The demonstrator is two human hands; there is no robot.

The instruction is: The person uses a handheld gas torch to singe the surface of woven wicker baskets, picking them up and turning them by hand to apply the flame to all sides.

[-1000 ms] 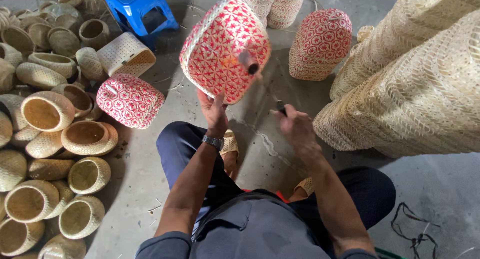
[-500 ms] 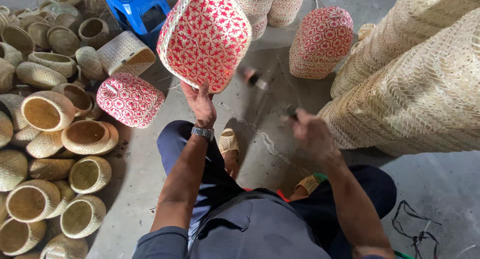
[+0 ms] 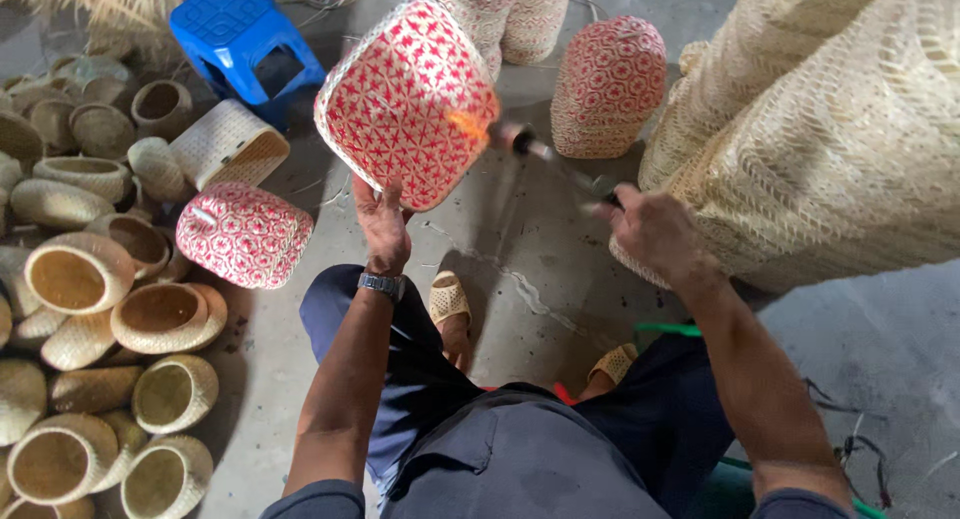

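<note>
1. Left hand (image 3: 383,222) raised, fingers closed on the lower edge of the red basket (image 3: 408,101), lifted clear of the floor and tilted, bottom side turned toward the right.
2. Right hand (image 3: 652,229) closed around the handle of a torch (image 3: 545,151), nozzle aimed at the basket's right edge; small orange flame (image 3: 470,127) touching the weave there.
3. Held high and well apart from the knees (image 3: 330,299), probably to keep the flame away from cloth and skin, and to bring loose fibres of the weave to the flame.
4. Basket turned on the left wrist, so likely easy to rotate side after side toward the torch.
5. Second red basket (image 3: 245,234) lying on its side just left of the knee; a third one (image 3: 608,87) standing upright beyond the torch.
6. Many plain straw baskets (image 3: 160,317) heaped at the left, mouths mostly open upward or sideways.
7. Tall stacks of pale woven ware (image 3: 830,149) at the right, close behind the right hand.
8. Blue stool (image 3: 240,29) at the top, near a white woven basket (image 3: 228,144).
9. Floor (image 3: 530,279) of grey concrete, cracked, dusty, with thin straw bits.
10. Sandals (image 3: 448,301) flat on the floor, seated pose.
</note>
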